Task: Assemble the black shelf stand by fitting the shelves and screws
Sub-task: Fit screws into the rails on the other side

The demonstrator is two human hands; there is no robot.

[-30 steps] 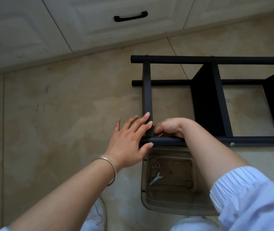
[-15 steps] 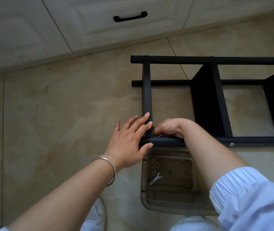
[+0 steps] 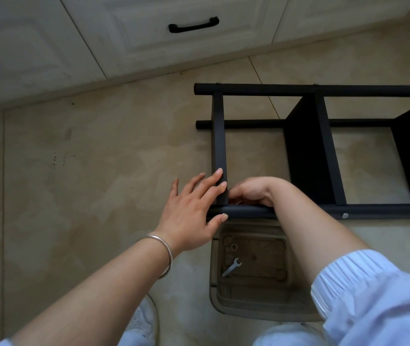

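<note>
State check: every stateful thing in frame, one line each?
Stand: on its side on the floor, two shelves fitted.
End crossbar: in place, corner joint being worked.
Left hand: fingers straight, pressing the crossbar and near rail.
Right hand: curled at the joint; what it holds is hidden.
Wrench: unused, lying in the tray.
Drawer: closed.

The person's left forearm was bare, and a thin silver bangle (image 3: 165, 253) circled its wrist. The right arm wore a pale blue sleeve (image 3: 363, 293) pushed up, its gathered elastic cuff ribbed with fine pleats. A white shoe (image 3: 144, 318) with small perforations showed below.
</note>
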